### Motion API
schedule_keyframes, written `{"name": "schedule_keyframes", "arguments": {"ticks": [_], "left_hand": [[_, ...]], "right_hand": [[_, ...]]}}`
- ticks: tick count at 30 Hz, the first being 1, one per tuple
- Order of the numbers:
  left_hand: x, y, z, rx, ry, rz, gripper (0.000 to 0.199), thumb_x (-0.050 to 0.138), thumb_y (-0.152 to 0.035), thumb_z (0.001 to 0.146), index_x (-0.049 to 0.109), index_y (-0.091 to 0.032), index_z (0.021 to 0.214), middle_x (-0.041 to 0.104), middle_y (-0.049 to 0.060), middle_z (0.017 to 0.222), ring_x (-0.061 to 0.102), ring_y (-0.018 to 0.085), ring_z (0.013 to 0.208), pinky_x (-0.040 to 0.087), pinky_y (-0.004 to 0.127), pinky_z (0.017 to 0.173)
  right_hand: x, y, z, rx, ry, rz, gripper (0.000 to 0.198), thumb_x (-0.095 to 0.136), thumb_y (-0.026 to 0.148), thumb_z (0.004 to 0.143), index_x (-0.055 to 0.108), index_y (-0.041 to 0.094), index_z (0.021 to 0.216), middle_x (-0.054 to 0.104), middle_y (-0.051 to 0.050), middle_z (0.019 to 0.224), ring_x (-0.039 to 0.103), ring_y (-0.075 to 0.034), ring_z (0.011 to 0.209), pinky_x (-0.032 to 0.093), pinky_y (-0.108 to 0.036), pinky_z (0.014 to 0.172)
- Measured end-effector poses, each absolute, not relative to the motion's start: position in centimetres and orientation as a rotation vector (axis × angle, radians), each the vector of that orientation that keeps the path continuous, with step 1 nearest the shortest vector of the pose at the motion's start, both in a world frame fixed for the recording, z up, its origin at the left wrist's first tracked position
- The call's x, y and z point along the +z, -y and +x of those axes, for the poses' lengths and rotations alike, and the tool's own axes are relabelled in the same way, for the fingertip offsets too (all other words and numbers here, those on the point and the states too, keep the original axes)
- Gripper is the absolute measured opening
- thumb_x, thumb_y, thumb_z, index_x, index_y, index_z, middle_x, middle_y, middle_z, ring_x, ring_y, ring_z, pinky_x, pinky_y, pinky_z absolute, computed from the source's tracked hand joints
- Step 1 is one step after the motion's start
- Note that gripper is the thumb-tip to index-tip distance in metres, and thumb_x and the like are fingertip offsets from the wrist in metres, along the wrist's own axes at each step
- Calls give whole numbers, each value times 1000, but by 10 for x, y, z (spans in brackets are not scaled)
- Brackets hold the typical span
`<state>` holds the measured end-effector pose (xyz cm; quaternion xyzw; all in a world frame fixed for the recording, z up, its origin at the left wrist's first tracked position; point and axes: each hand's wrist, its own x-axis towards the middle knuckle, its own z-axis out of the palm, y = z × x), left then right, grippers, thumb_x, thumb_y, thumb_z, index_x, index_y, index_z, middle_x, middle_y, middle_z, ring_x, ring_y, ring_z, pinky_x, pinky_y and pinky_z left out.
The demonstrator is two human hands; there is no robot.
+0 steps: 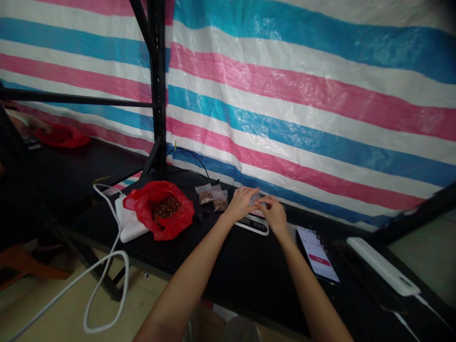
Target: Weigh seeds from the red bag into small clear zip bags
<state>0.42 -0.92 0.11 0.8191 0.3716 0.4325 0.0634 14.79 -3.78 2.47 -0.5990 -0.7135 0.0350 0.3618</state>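
Clear bag [254,198] is pinched by the fingers of the left hand [241,203] and right hand [274,213], over a white scale [253,224] on the black tabletop [245,266]. Left of them sits an open red bag [182,219] of brown pieces [167,209]; small packets [220,203] lie slightly farther back, and striped sheeting [302,99] hangs behind.

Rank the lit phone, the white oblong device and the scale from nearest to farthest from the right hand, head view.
1. Scale: nearest, just left of the right hand.
2. Lit phone: to the hand's right.
3. White oblong device: farthest right, past the phone.
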Motion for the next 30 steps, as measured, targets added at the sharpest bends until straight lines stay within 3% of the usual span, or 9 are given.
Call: {"name": "schedule_keyframes", "arguments": {"ticks": [3, 6, 10, 14, 18, 26, 30], "left_hand": [[1, 9, 2, 1309, -1230, 2475, 85, 62, -53, 68, 23, -20, 136, 31, 13, 140, 26, 28, 129, 19, 47, 105], [3, 8, -3, 1360, -1321, 2393, 85, 57, -56, 70, 19, -20, 137, 19, 14, 144, 15, 29, 133, 13, 52, 105], [7, 6, -10, 1468, -1363, 2276, 68, 48, -54, 78, 29, -19, 133, 27, 14, 140, 19, 28, 131, 16, 50, 105], [12, 7, -15, 1578, -1431, 2146, 52, 42, -48, 84, 38, -20, 126, 34, 13, 134, 28, 26, 126, 21, 46, 103], [18, 9, -17, 1665, -1473, 2059, 40, 39, -43, 87, 45, -20, 119, 40, 10, 129, 34, 23, 121, 26, 40, 101], [35, 43, -16, 1707, -1428, 2096, 24, 43, -31, 87, 55, -23, 105, 44, 5, 124, 36, 20, 117, 28, 37, 101], [45, 89, -46, 1688, -1387, 2103, 23, 44, -30, 86, 56, -26, 105, 44, 3, 126, 37, 20, 117, 30, 38, 101]], "right_hand": [[21, 33, 152, 65, 1667, -1741, 34, 51, 50, 74, 70, 24, 85, 62, -4, 82, 53, -16, 66, 37, -27, 59], [16, 27, 166, 91, 1564, -1881, 36, 52, 51, 72, 69, 25, 87, 62, -3, 78, 55, -18, 66, 36, -26, 57], [9, 23, 193, 8, 1544, -1900, 35, 48, 50, 74, 68, 23, 86, 61, -5, 82, 56, -19, 71, 38, -27, 58], [4, 22, 215, -199, 1532, -1969, 41, 46, 43, 77, 58, 22, 109, 57, -11, 103, 54, -26, 94, 42, -37, 71], [-1, 13, 223, -169, 1681, -2162, 59, 55, 47, 70, 48, 19, 121, 49, -17, 118, 46, -35, 109, 38, -52, 79], [-8, -10, 226, -82, 1631, -2261, 41, 53, 35, 71, 57, 18, 108, 60, -16, 106, 56, -34, 98, 39, -54, 76], [-18, -21, 246, -45, 1641, -2202, 32, 58, 35, 64, 65, 16, 89, 64, -19, 90, 60, -38, 88, 44, -48, 68]]}}
